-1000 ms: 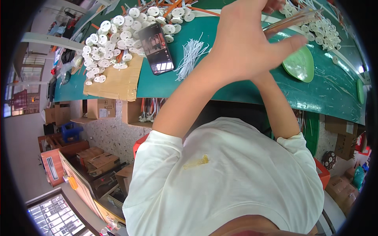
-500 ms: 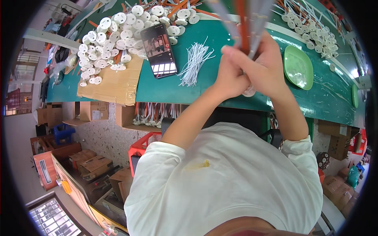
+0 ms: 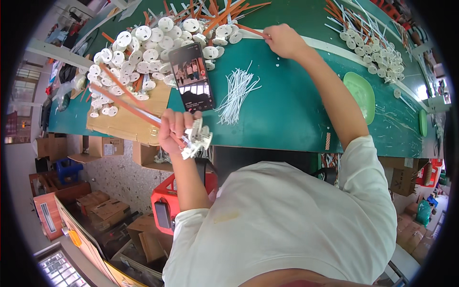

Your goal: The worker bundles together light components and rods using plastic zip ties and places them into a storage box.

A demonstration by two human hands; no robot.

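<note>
My left hand (image 3: 173, 130) is wrapped round a small bundle of flat orange and grey strips (image 3: 125, 106), held over the table's front edge. White round plastic discs (image 3: 198, 138) are clustered at the end beside my fist. Farther off, my right hand (image 3: 286, 42) pinches the tip of an orange strip (image 3: 251, 31) that runs out from the big pile of white discs with strips (image 3: 143, 33). A phone (image 3: 192, 79) with its screen lit lies against that pile. Next to the phone is a loose heap of thin white ties (image 3: 236, 95).
A green plastic tray (image 3: 358, 93) sits on the green table (image 3: 287, 115) by my right forearm. Another group of disc-ended strips (image 3: 375, 52) lies at the far right. Flattened cardboard (image 3: 131, 122) is under the pile's near side. A red stool (image 3: 179, 193) stands below on the left.
My hands were together round an upright bundle of strips; now they are apart. The left has carried a bundle down and left, tilting it. The right has reached to the pile's orange strip.
</note>
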